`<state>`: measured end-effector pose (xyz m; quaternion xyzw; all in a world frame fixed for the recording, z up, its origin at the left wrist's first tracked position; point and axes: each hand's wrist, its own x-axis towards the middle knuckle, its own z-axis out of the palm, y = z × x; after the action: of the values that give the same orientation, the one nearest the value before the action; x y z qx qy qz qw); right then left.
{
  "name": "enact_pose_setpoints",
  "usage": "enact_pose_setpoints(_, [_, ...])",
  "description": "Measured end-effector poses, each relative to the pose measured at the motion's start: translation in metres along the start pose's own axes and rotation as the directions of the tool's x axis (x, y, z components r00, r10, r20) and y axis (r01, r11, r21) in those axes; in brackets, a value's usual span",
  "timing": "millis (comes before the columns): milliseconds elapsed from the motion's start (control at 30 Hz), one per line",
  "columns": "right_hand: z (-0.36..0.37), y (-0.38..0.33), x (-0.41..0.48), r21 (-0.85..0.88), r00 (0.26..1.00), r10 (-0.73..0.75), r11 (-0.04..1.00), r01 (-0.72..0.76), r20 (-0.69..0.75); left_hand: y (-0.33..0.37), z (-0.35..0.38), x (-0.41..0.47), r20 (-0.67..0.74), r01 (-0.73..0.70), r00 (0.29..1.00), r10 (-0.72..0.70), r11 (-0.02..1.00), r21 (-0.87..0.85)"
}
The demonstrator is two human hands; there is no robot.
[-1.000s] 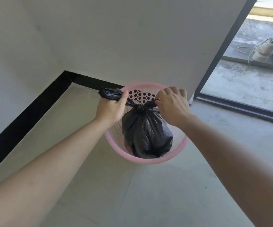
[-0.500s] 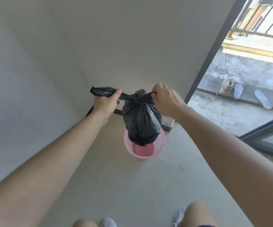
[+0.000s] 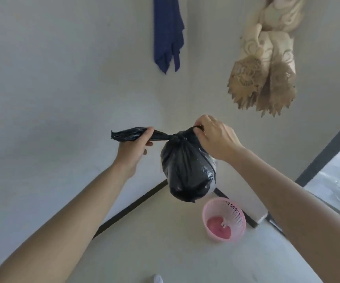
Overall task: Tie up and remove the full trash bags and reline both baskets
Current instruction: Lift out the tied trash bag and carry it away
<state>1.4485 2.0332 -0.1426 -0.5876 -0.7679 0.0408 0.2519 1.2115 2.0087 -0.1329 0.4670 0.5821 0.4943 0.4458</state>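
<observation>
Head view: the black trash bag [image 3: 187,168] hangs in the air, clear of the pink basket [image 3: 224,219] on the floor below and to its right. The left hand [image 3: 133,147] grips 1 twisted tail stretched out leftward; the right hand [image 3: 214,137] pinches the other at the knot. The tails' long axis runs level between both hands, each equally near.

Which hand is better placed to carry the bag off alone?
Probably right: the right hand grips the black bag at its neck, above the hanging load; the left hand holds only a tail pulled sideways.
</observation>
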Motion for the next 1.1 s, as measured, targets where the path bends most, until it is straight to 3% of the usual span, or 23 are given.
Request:
enact_pose_setpoints(100, [0.03, -0.056, 0.002, 0.096, 0.982, -0.181, 0.98, 0.175, 0.061, -0.013, -0.06, -0.054, -0.213, 0.057, 0.975, -0.067, 0.997, -0.054])
enact_pose_setpoints(200, [0.062, -0.134, -0.005, 0.176, 0.914, -0.397, 0.909, 0.378, 0.086, -0.019, -0.131, -0.12, -0.422, 0.078, 0.902, -0.092, 0.996, -0.052])
enact_pose_setpoints(300, [0.08, -0.241, -0.025, 0.278, 0.81, -0.577, 0.799, 0.533, 0.105, -0.016, -0.21, -0.202, -0.624, 0.09, 0.777, -0.082, 0.996, -0.019])
enact_pose_setpoints(400, [0.089, -0.362, -0.066, 0.374, 0.656, -0.75, 0.634, 0.677, 0.085, -0.013, -0.288, -0.3, -0.78, 0.104, 0.623, -0.061, 0.995, 0.005])
enact_pose_setpoints(500, [0.097, -0.484, -0.13, 0.447, 0.464, -0.885, 0.427, 0.786, 0.031, -0.022, -0.359, -0.406, -0.915, 0.115, 0.396, -0.077, 0.993, -0.033])
enact_pose_setpoints(600, [0.105, -0.597, -0.211, 0.506, 0.281, -0.96, 0.238, 0.829, -0.008, -0.045, -0.422, -0.512, -0.994, 0.09, 0.091, -0.069, 0.994, -0.06])
enact_pose_setpoints(700, [0.112, -0.701, -0.3, 0.543, 0.129, -0.99, 0.082, 0.836, -0.048, -0.063, -0.476, -0.619, -0.985, 0.284, -0.175, 0.005, 0.958, -0.045])
enact_pose_setpoints(833, [0.115, -0.816, -0.415, 0.601, -0.031, -0.997, -0.071, 0.796, -0.077, -0.077, -0.525, -0.755, -0.849, 0.54, -0.496, 0.183, 0.831, -0.136])
enact_pose_setpoints(867, [0.115, -0.841, -0.442, 0.621, -0.064, -0.995, -0.102, 0.777, -0.082, -0.081, -0.535, -0.786, -0.823, 0.608, -0.515, 0.241, 0.779, -0.152])
enact_pose_setpoints(900, [0.115, -0.864, -0.469, 0.645, -0.095, -0.992, -0.129, 0.753, -0.088, -0.087, -0.545, -0.815, -0.827, 0.667, -0.488, 0.279, 0.73, -0.147])
enact_pose_setpoints(967, [0.117, -0.904, -0.52, 0.699, -0.155, -0.983, -0.18, 0.692, -0.1, -0.101, -0.563, -0.864, -0.909, 0.728, -0.324, 0.262, 0.683, -0.063])
enact_pose_setpoints(1033, [0.121, -0.941, -0.571, 0.743, -0.22, -0.969, -0.228, 0.629, -0.112, -0.118, -0.576, -0.9, -0.983, 0.713, -0.144, 0.113, 0.701, -0.024])
enact_pose_setpoints(1100, [0.127, -0.973, -0.619, 0.786, -0.268, -0.955, -0.263, 0.56, -0.128, -0.14, -0.591, -0.929, -0.997, 0.73, -0.062, -0.035, 0.68, -0.069])
